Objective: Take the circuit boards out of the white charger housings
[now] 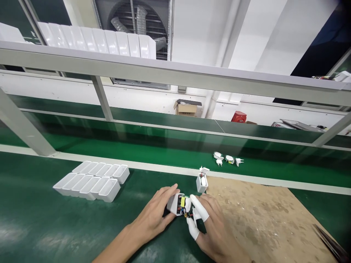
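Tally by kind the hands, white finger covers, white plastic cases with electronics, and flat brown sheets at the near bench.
Hands (left hand, right hand): 2
White finger covers: 2
White plastic cases with electronics, one held, one standing: 2
Flat brown sheet: 1
Total: 7

We look through a single head-worn camera, facing forward and down over the green counter (33, 175). We see the left hand (155, 210) and right hand (214, 223) from above, close by at the bottom centre. Farther off, the ventilation fan (141, 20) tops our wide view; the shelf rail (192, 73) slopes down rightward.
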Available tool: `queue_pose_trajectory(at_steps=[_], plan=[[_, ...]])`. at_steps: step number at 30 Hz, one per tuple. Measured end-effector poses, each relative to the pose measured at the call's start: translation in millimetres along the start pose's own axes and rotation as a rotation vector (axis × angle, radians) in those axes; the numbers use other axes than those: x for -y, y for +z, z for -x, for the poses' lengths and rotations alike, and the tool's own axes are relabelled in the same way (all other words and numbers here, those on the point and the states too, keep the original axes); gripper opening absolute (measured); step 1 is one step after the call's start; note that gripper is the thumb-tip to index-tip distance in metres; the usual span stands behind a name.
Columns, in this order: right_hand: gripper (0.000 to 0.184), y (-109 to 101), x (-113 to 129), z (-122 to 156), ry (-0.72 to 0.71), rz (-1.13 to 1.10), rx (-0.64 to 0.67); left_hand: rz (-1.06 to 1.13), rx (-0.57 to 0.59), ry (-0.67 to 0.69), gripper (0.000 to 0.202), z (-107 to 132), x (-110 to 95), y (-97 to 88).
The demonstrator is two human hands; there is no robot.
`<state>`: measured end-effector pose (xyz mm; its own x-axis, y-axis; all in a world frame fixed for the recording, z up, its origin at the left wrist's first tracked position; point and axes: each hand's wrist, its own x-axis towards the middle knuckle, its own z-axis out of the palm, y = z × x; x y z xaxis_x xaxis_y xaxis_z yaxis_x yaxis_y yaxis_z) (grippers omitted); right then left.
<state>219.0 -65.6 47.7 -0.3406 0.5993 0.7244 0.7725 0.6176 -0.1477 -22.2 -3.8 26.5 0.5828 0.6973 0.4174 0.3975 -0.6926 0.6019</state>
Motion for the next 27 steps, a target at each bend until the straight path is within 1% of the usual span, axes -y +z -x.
queue_pose_trajectory(at_steps=[4, 12, 16, 20, 23, 25, 27], plan=[[0.062, -0.5, -0.6, 0.6, 0.001, 0.012, 0.011, -0.008, -0.019, 0.003, 0.089, -1.0, -0.7, 1.8], [0.061, -0.4, -1.2, 1.0, -0.007, 0.017, -0.010, -0.005, -0.004, 0.000, 0.090, -2.0, -3.0, 0.1], [0.060, 0.4, -2.1, 2.4, -0.007, 0.000, 0.022, -0.003, 0.002, 0.014, 0.089, -1.8, -3.5, 1.0], [0.064, 4.6, -4.5, 6.7, -0.011, -0.035, 0.072, 0.016, 0.022, 0.015, 0.088, -0.8, -4.8, 2.8], [0.061, 5.4, -5.2, 9.6, -0.023, -0.074, 0.097, 0.052, 0.071, 0.021, 0.087, 0.8, -6.4, 2.8], [0.054, 4.4, -5.2, 10.2, 0.027, -0.148, 0.099, 0.111, 0.122, 0.007, 0.091, 2.1, -6.6, 2.1], [0.047, 4.2, -5.8, 10.1, 0.126, -0.220, 0.105, 0.170, 0.172, -0.026, 0.095, 2.7, -4.9, 2.1]])
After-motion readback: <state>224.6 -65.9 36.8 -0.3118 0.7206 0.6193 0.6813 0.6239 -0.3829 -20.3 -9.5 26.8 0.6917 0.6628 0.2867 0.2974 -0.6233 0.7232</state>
